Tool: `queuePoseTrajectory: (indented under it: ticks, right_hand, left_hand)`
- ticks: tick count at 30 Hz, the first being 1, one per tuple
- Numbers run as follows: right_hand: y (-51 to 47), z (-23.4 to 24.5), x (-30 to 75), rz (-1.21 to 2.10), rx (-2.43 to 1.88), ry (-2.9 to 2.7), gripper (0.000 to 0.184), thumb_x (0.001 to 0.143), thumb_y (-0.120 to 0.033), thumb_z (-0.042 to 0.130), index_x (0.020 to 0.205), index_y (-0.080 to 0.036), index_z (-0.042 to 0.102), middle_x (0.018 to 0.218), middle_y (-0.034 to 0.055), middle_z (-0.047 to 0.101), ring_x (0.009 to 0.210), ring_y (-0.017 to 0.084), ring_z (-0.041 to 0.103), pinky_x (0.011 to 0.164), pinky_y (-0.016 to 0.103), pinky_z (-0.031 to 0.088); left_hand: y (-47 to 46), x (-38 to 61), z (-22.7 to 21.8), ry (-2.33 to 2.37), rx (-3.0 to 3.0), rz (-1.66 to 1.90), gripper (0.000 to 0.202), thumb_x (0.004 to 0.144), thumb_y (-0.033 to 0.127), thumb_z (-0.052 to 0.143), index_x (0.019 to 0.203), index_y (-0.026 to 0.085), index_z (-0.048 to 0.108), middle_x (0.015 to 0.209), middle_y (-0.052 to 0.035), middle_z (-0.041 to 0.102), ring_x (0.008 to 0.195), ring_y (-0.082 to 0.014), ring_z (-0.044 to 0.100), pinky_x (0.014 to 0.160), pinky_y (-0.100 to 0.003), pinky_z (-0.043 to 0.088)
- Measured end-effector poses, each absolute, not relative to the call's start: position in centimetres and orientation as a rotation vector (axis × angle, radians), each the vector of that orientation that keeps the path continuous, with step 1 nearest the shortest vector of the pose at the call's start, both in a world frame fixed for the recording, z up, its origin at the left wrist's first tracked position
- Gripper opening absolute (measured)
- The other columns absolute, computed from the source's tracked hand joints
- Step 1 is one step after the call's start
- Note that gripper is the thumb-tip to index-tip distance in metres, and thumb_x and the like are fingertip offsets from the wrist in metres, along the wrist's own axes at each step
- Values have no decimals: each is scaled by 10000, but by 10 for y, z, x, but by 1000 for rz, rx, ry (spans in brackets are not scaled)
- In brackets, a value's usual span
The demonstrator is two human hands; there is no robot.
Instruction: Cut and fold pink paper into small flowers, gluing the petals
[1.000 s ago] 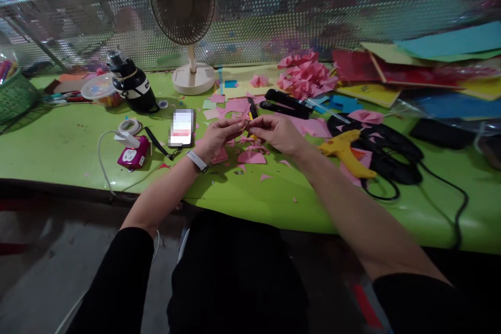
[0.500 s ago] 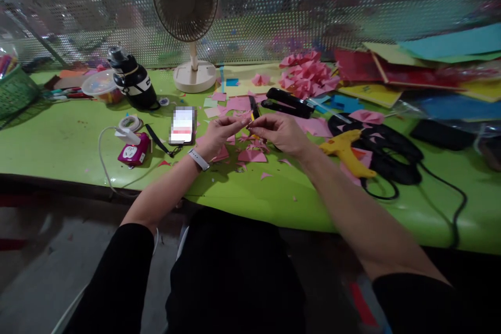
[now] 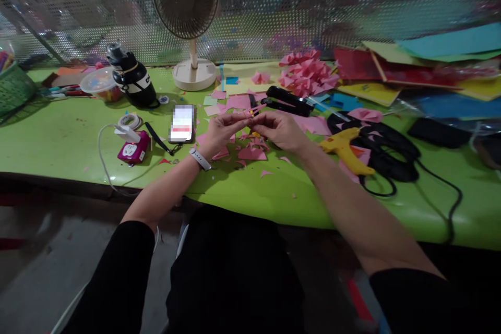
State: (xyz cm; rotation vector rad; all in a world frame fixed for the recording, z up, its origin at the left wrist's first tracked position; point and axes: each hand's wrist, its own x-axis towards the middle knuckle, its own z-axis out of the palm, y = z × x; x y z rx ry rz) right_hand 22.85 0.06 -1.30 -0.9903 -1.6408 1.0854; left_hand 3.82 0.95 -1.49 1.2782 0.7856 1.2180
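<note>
My left hand (image 3: 222,133), with a white watch on its wrist, and my right hand (image 3: 281,129) meet fingertip to fingertip above the green table (image 3: 58,141). Both pinch a small pink paper piece (image 3: 252,111) that sticks up between them. Pink paper scraps (image 3: 250,154) lie on the table right under my hands. Black scissors with a yellow detail (image 3: 253,105) lie just behind my fingers.
A phone (image 3: 182,124) and a magenta power socket (image 3: 133,150) lie to the left, near a black bottle (image 3: 131,81). A fan (image 3: 188,21) stands behind. A yellow glue gun (image 3: 346,150), black cables (image 3: 391,151), a stapler (image 3: 289,102), folded pink paper pile (image 3: 307,72) and coloured sheets (image 3: 430,62) fill the right.
My hands have stayed together over the scraps, shifting slightly; the pinched pink piece now shows sticking up between the fingertips.
</note>
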Motion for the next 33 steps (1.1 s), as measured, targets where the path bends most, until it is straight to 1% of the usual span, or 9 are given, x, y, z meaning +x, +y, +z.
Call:
queuePoseTrajectory:
  ticks: [4, 7, 12, 16, 22, 25, 29, 33]
  right_hand:
    - [-1, -13, 230, 1106, -986, -1652, 190, 800, -372, 806, 925, -239, 752, 911, 41, 731, 832, 177, 675, 810, 380, 602]
    - [-2, -13, 230, 1122, -967, -1660, 182, 810, -372, 798, 937, -248, 756, 920, 37, 732, 842, 178, 680, 820, 382, 604]
    - [-2, -13, 230, 1108, -963, -1646, 150, 813, -350, 796, 914, -245, 764, 902, 38, 729, 819, 170, 677, 784, 352, 595]
    - [-3, -12, 229, 1107, -968, -1624, 163, 799, -360, 810, 900, -240, 766, 895, 43, 731, 794, 171, 672, 746, 347, 588]
    - [-3, -12, 230, 1136, -938, -1620, 175, 777, -355, 825, 903, -245, 774, 915, 36, 744, 833, 172, 686, 822, 367, 587]
    - [-2, -13, 231, 1147, -930, -1621, 161, 776, -339, 822, 900, -247, 776, 914, 33, 745, 829, 171, 686, 824, 373, 590]
    - [0, -14, 230, 1157, -927, -1599, 154, 761, -336, 829, 865, -241, 768, 909, 30, 740, 830, 170, 686, 821, 378, 593]
    - [1, -13, 230, 1159, -889, -1595, 115, 747, -308, 834, 800, -238, 759, 901, 29, 731, 832, 167, 684, 820, 373, 594]
  left_hand:
    - [10, 38, -14, 778, 1304, 1232, 158, 708, 296, 861, 816, 200, 798, 902, -47, 776, 883, -155, 702, 951, -387, 547]
    - [8, 37, -12, 763, 1315, 1226, 179, 699, 324, 869, 818, 208, 801, 913, -48, 781, 890, -152, 703, 947, -376, 552]
    - [6, 37, -10, 726, 1304, 1218, 198, 690, 330, 879, 814, 198, 800, 909, -52, 781, 893, -157, 710, 953, -382, 553]
    - [5, 38, -9, 749, 1308, 1224, 186, 694, 322, 878, 807, 198, 798, 912, -50, 780, 885, -151, 707, 948, -380, 553]
    - [5, 37, -8, 750, 1325, 1202, 182, 702, 336, 873, 800, 202, 798, 898, -52, 777, 855, -146, 703, 916, -377, 560]
    - [6, 37, -10, 767, 1333, 1199, 182, 703, 345, 873, 798, 208, 799, 890, -50, 778, 850, -145, 702, 917, -376, 558]
    - [9, 38, -13, 757, 1330, 1190, 206, 689, 366, 880, 803, 215, 798, 900, -46, 784, 874, -154, 709, 922, -375, 559]
    - [11, 39, -14, 713, 1291, 1185, 194, 682, 347, 887, 796, 217, 798, 880, -37, 779, 864, -149, 711, 931, -377, 553]
